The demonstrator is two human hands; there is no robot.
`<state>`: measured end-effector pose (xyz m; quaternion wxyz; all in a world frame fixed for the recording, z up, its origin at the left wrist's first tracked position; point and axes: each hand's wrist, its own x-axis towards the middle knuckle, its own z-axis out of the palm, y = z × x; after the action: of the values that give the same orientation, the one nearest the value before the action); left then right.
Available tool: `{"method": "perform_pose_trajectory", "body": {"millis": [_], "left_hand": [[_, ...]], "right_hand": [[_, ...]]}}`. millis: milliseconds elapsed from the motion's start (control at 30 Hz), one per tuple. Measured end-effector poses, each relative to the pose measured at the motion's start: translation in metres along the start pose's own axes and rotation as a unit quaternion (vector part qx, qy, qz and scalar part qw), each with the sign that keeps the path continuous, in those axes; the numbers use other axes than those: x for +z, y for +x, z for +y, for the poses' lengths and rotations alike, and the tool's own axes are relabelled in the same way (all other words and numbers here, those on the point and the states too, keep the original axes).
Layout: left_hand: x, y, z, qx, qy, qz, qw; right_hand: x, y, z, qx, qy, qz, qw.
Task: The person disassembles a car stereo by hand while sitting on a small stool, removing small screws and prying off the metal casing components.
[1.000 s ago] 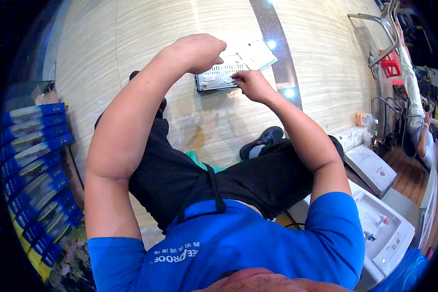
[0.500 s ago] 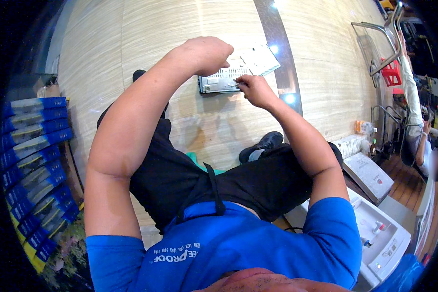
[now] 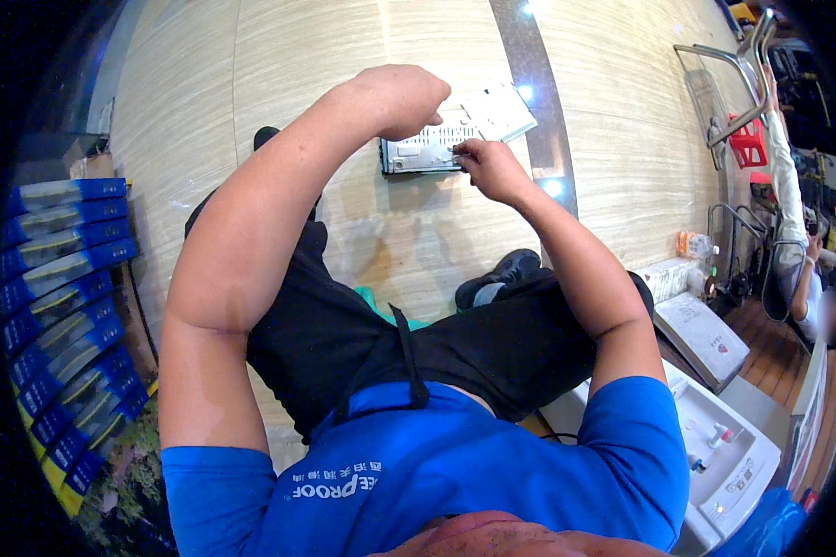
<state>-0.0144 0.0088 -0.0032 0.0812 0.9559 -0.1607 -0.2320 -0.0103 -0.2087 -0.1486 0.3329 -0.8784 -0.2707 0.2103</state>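
A flat silver metal casing [image 3: 422, 153] with rows of slots and a dark lower edge lies on the floor ahead of me. A pale plate [image 3: 503, 115] sits against its right end, set at an angle. My left hand [image 3: 407, 100] is curled above the casing's far left part; its fingertips point down and are mostly hidden, so what they grip cannot be seen. At the casing's near right edge my right hand [image 3: 492, 170] has thumb and fingers pinched together. Anything between them is too small to name.
Blue packages [image 3: 65, 269] are stacked on the left. A white water dispenser [image 3: 729, 455] lies at lower right, near a white box [image 3: 701, 339] and an orange-labelled bottle [image 3: 695, 245]. Farther right are a red stool [image 3: 747, 141], a metal-framed chair [image 3: 741, 70] and another person [image 3: 808, 292].
Both hands keep nearly the same places over the casing. My right fingertips have shifted very slightly right. At the far right, the other person's arm has moved a little.
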Motion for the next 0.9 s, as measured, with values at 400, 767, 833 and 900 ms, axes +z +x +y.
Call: {"method": "perform_pose_trajectory", "body": {"millis": [400, 767, 833, 900], "left_hand": [[0.005, 0.0, 0.002, -0.025, 0.003, 0.01, 1.0], [0.007, 0.0, -0.001, -0.017, 0.0, 0.014, 1.0], [0.005, 0.001, -0.001, -0.011, -0.001, 0.014, 1.0], [0.004, 0.0, -0.001, -0.006, -0.002, 0.013, 1.0]], "right_hand": [[-0.002, 0.001, -0.004, 0.034, 0.005, -0.025, 0.999], [-0.001, 0.002, -0.006, 0.036, -0.022, -0.022, 0.999], [-0.001, 0.001, -0.002, 0.026, -0.012, -0.018, 0.999], [0.0, 0.001, -0.001, 0.016, -0.002, -0.016, 1.0]]}}
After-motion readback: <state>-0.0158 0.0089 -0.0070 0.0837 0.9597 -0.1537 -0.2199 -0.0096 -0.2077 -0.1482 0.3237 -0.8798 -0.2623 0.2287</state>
